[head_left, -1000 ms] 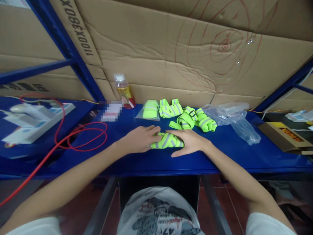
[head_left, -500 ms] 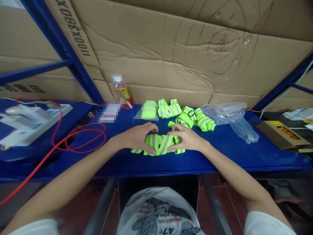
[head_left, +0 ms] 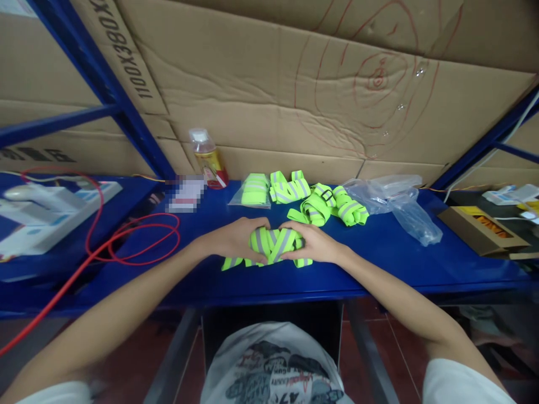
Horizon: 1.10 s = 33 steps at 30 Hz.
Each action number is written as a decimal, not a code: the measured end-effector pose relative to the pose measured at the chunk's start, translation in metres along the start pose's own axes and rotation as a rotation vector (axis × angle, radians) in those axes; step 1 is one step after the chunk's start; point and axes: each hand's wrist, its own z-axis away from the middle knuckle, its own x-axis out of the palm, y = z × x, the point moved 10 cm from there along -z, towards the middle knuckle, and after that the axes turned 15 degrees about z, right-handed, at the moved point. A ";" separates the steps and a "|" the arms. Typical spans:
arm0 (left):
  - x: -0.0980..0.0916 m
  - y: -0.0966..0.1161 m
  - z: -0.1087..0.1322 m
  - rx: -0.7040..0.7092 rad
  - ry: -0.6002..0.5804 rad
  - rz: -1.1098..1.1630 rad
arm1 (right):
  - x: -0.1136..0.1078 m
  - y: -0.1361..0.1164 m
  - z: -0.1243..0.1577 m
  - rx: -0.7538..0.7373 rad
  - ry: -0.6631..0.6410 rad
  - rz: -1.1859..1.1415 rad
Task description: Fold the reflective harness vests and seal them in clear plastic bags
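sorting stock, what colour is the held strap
The strap is yellow-green with grey stripes, shown in the head view.

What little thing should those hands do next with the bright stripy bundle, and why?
Perhaps the left hand should tuck in the loose bit of strap beside it, since that sticks out past the neon bundle clasped between both hands. The right hand seems well placed to steady the other side.

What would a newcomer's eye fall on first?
Likely the neon strap bundle, held between the left hand and right hand near the front of the blue table. Behind it sit more neon straps, with a plastic bag to their right. At left, a red cord loops across the table.
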 end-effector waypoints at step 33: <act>0.005 0.008 -0.017 0.231 0.195 0.336 | -0.018 0.021 -0.009 0.142 0.352 -0.510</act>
